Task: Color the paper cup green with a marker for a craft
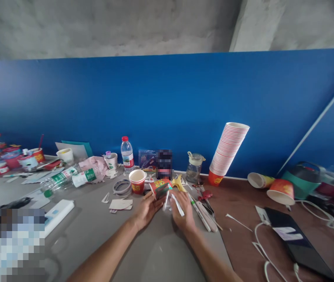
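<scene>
My left hand (147, 211) rests low over the grey tabletop, fingers stretched forward and to the right. Its fingertips are at the lower edge of a tilted red, yellow and green printed paper cup (161, 187); a firm grip on it does not show. My right hand (184, 211) is just to the right, with a narrow white strip (178, 205) between its thumb and fingers. Another thin white piece (166, 201) stands between the two hands. A yellow object (178, 182) lies beyond my right fingertips. An upright red-and-white paper cup (137, 181) is left of the tilted one.
Tape rolls (122, 188) and white paper pieces (121, 205) lie left. Behind stand a water bottle (127, 154), a glass jar (194, 167) and a leaning stack of paper cups (228, 150). Pens (201, 216) lie right, then a black tablet-like device (297, 241) with white cables.
</scene>
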`<state>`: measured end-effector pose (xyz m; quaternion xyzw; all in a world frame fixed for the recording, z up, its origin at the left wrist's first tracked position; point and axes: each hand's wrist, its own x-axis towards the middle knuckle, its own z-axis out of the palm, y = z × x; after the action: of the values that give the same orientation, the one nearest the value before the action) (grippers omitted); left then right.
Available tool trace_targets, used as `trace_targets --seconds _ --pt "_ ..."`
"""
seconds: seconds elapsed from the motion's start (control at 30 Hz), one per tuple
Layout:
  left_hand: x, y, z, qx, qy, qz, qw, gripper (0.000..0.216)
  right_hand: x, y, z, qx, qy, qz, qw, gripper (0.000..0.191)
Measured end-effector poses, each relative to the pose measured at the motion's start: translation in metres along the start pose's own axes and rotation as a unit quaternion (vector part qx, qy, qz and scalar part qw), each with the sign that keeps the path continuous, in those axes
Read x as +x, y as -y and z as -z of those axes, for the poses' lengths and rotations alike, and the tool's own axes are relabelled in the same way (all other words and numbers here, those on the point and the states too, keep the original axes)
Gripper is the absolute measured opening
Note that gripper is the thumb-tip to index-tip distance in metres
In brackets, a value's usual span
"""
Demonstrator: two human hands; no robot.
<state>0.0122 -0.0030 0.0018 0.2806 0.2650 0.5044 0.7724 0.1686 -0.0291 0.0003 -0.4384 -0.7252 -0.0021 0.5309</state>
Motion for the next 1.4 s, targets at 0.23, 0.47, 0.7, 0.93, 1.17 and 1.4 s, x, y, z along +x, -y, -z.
trace_targets --seconds 0.23,0.47,0.7,0.93,1.17,1.4 --pt "0.002 0.002 0.002 -0.010 0.029 -0.039 0.999 0.011 -0.004 0.015 -0.006 0.052 0.080 0.056 0.994 0.033" --pt "0.002 0.002 0.002 0.005 0.002 -0.002 1.000 0.020 -0.001 0.000 -0.001 0.021 -0.003 -0.007 1.000 0.028" --pt "0.002 0.002 0.002 0.000 0.013 -0.026 1.000 0.015 -0.002 0.009 -0.007 0.042 0.048 0.016 0.998 0.030" --pt "0.003 0.002 0.003 0.012 0.011 -0.024 1.000 0.017 -0.001 0.010 -0.004 0.041 0.029 0.009 0.999 0.030" --pt "0.003 0.005 0.005 0.013 0.020 -0.019 1.000 0.024 0.001 0.004 -0.002 0.072 -0.002 -0.017 0.997 0.028" --pt "0.001 0.001 -0.001 0.008 0.005 -0.025 1.000 0.020 -0.002 0.014 -0.005 0.106 0.070 0.021 0.992 0.030"
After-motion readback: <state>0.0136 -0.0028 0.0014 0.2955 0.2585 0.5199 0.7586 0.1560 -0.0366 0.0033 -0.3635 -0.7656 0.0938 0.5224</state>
